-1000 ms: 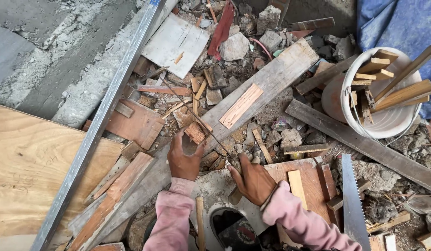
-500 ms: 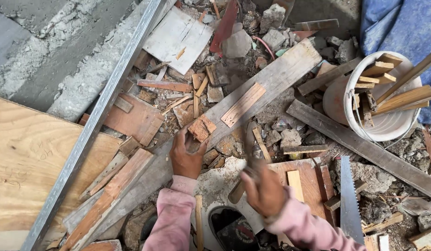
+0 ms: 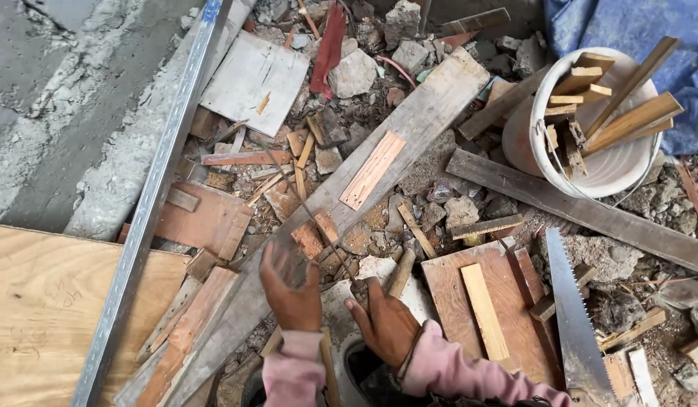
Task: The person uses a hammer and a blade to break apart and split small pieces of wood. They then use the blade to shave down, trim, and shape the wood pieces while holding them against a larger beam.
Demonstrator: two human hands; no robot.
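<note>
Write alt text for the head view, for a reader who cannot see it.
Two bare hands, left hand and right hand, reach into a pile of wood scraps and rubble beside a long grey plank. A white bucket of wood offcuts stands upper right; a handsaw lies lower right.

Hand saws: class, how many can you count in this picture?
1. The hand saw lies on the rubble at lower right, beside the reddish board, below the white bucket. Others may be buried under debris.
</note>
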